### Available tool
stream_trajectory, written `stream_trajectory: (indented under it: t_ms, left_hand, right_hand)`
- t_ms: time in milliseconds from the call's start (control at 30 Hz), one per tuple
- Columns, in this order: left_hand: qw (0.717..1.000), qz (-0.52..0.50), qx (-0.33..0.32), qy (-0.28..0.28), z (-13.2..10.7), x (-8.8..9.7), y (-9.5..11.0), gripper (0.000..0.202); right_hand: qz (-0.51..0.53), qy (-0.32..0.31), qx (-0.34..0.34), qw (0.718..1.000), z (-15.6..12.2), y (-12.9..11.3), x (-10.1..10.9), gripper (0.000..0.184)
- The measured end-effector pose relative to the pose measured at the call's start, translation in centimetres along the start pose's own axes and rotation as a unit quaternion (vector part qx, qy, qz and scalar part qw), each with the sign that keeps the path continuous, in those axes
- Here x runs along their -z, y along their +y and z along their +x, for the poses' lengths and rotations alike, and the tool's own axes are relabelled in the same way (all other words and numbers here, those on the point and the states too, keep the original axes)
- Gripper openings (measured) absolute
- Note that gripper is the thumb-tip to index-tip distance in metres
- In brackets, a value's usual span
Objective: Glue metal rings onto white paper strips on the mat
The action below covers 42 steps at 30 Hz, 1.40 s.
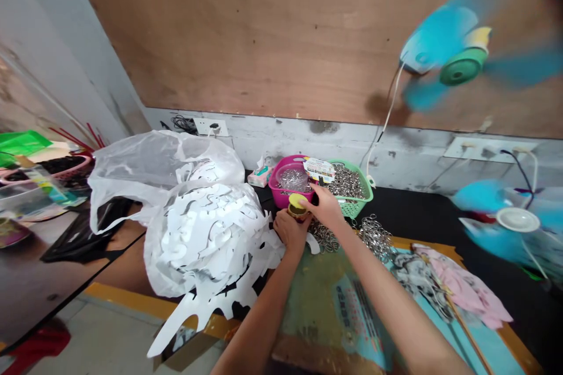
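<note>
My left hand (291,229) is wrapped round a small brownish jar (297,211) that stands near the middle of the table. Just above the jar's mouth, a round yellow lid (298,201) is tilted, pinched by the fingers of my right hand (326,206). Whether the lid still touches the rim I cannot tell. Right behind the jar is a magenta basket (275,187) with small metal pieces and clear plastic in it. A green basket (352,208) full of metal rings or clips stands beside it, with a printed card (319,169) across the two.
White paper cut-offs (211,228) bulge from a plastic bag (127,170) to the left. Loose metal pieces (373,234) and a pink cloth (470,293) lie to the right. A blue fan (461,67) spins on the wall, another fan (519,220) at the right. A tissue pack (259,176) sits behind.
</note>
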<state>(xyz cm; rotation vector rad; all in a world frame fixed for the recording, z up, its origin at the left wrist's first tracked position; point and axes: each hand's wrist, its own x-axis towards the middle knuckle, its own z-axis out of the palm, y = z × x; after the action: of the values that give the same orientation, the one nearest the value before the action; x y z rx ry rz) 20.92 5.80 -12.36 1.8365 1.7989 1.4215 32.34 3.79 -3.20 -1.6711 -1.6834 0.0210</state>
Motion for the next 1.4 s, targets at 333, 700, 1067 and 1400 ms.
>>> stream_trajectory:
  t_ms: [333,700,1067,1400]
  left_hand:
    - [0.994,-0.093,-0.049,-0.017,0.8,2.4,-0.2,0.062]
    - [0.930,-0.182,-0.209,-0.240,9.6,4.4,1.2,0.046]
    - [0.892,-0.191,-0.225,-0.343,12.1,5.3,-0.1,0.031]
    - [0.912,-0.175,-0.209,-0.306,11.1,5.0,-0.7,0.023]
  right_hand:
    - [-0.076,-0.135,0.002,0.988,-12.8,7.5,15.1,0.040]
    - [-0.014,-0.068,-0.175,0.982,-26.4,16.6,21.3,0.047]
    - [-0.016,-0.079,-0.177,0.981,-27.3,14.3,19.7,0.039]
    - [0.064,-0.064,-0.069,0.993,-12.4,2.6,4.6,0.057]
